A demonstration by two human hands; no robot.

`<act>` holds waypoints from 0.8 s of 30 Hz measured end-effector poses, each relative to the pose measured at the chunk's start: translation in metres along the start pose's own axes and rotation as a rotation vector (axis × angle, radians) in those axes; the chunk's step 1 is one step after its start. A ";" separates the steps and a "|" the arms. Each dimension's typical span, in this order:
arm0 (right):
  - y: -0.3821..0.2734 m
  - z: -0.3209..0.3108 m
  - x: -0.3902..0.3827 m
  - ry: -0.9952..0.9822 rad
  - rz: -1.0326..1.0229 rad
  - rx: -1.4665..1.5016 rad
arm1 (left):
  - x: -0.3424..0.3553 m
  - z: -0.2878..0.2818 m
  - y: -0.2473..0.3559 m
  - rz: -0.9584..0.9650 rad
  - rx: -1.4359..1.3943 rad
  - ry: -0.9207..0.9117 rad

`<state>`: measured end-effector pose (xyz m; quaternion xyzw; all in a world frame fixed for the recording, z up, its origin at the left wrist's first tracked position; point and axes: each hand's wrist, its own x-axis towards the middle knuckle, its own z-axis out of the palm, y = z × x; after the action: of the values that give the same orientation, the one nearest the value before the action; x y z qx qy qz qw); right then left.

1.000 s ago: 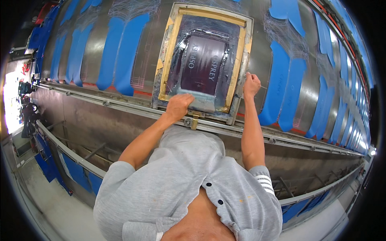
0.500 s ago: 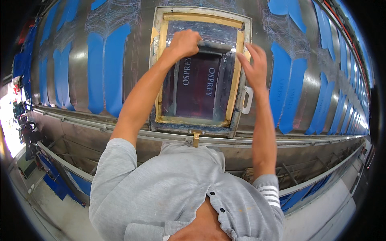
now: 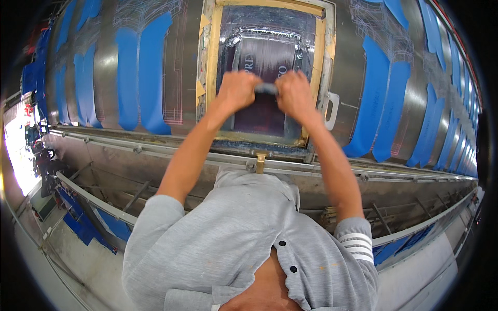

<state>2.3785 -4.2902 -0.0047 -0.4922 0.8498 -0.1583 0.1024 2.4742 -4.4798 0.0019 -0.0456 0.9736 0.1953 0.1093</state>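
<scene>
My left hand (image 3: 237, 91) and my right hand (image 3: 296, 98) are both closed round a dark squeegee (image 3: 266, 88), one at each end. Its blade is hidden under my fingers. The squeegee is over the middle of a screen-printing frame (image 3: 206, 62), whose inner border is lined with yellowish tape. Inside, the dark purple mesh (image 3: 257, 118) carries pale lettering, partly covered by my hands. Streaked wet-looking ink lies on the far part of the mesh. A white handle (image 3: 332, 110) sticks out from the frame's right side.
The frame lies on a long metal table (image 3: 181, 67). Blue fabric pieces (image 3: 128, 78) lie left of it, and more blue pieces (image 3: 374, 98) lie right. A metal rail (image 3: 207, 155) with a brass-coloured clip (image 3: 261, 163) runs along the near edge, close to my body.
My right hand, open beside the frame's right side before, now grips the squeegee too. The squeegee has come from the far part of the mesh nearer to me.
</scene>
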 end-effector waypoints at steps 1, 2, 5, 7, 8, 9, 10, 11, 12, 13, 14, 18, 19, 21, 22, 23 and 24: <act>-0.016 0.010 -0.026 0.026 0.001 0.032 | -0.031 0.013 0.008 -0.006 -0.039 0.006; -0.031 0.015 -0.049 0.006 0.014 0.068 | -0.058 0.022 0.018 -0.026 -0.075 0.004; -0.066 0.021 -0.099 -0.017 0.048 0.114 | -0.107 0.033 0.040 -0.029 -0.160 0.000; -0.063 0.023 -0.102 -0.012 0.041 0.109 | -0.104 0.024 0.041 -0.057 -0.141 -0.118; -0.055 0.020 -0.091 -0.022 0.040 0.119 | -0.093 0.018 0.040 -0.050 -0.118 -0.139; -0.046 0.016 -0.077 -0.032 0.040 0.129 | -0.073 0.010 0.033 -0.042 -0.095 -0.160; -0.034 0.003 -0.053 -0.135 0.073 0.094 | -0.049 0.003 0.022 -0.035 -0.071 -0.181; -0.019 -0.003 -0.026 -0.143 0.074 0.024 | -0.022 -0.001 0.010 -0.003 -0.019 -0.117; -0.001 -0.009 0.002 -0.099 0.066 -0.008 | 0.008 -0.007 -0.004 0.009 0.025 -0.082; 0.021 -0.015 0.030 -0.072 0.065 0.031 | 0.041 -0.017 -0.013 -0.023 0.052 -0.083; 0.040 -0.020 0.060 -0.058 0.060 -0.039 | 0.071 -0.033 -0.019 -0.015 0.073 -0.060; 0.092 -0.030 0.132 -0.018 0.087 -0.025 | 0.150 -0.067 -0.039 -0.058 0.066 -0.068; 0.095 -0.037 0.139 -0.024 0.084 -0.004 | 0.158 -0.068 -0.042 -0.059 0.051 -0.061; 0.095 -0.024 0.132 0.036 0.042 -0.006 | 0.150 -0.057 -0.039 -0.056 0.097 0.002; 0.092 -0.017 0.122 0.066 0.027 -0.006 | 0.141 -0.050 -0.035 -0.051 0.120 0.029; 0.081 -0.014 0.108 0.046 0.020 -0.024 | 0.124 -0.039 -0.035 -0.016 0.081 0.057; 0.065 -0.011 0.087 0.026 0.012 -0.042 | 0.102 -0.026 -0.033 0.018 0.042 0.085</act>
<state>2.2795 -4.3332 -0.0200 -0.4871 0.8571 -0.1464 0.0819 2.3747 -4.5246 -0.0103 -0.0429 0.9816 0.1739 0.0669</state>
